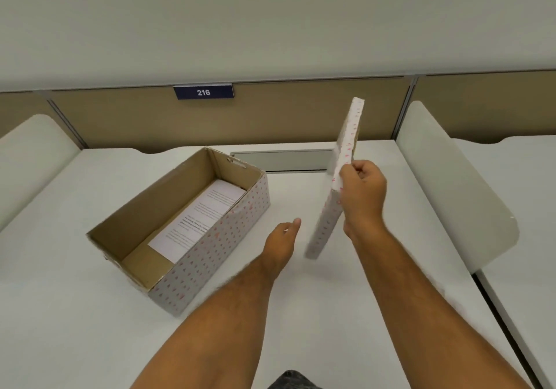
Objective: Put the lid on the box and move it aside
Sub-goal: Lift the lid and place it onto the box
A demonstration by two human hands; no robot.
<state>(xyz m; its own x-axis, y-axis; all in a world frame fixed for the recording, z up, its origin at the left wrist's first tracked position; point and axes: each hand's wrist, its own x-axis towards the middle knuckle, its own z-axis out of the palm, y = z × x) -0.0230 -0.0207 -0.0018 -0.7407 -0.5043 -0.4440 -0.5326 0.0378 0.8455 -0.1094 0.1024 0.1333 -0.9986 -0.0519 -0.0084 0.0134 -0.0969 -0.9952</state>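
White desk [346,313], right hand [362,191] grip closed on upright lid [346,148], left hand [281,242] loosely open, empty

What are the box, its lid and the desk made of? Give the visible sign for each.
Box: likely cardboard, plain brown inside with raw cut edges, matte white printed outside with small red marks.
Lid: seemingly the same printed cardboard, thin and stiff.
Desk: smooth white surface, probably laminate; cannot tell for certain.

White counter [346,283] fills the lower frame; open box [216,238] rests on it, left of centre.
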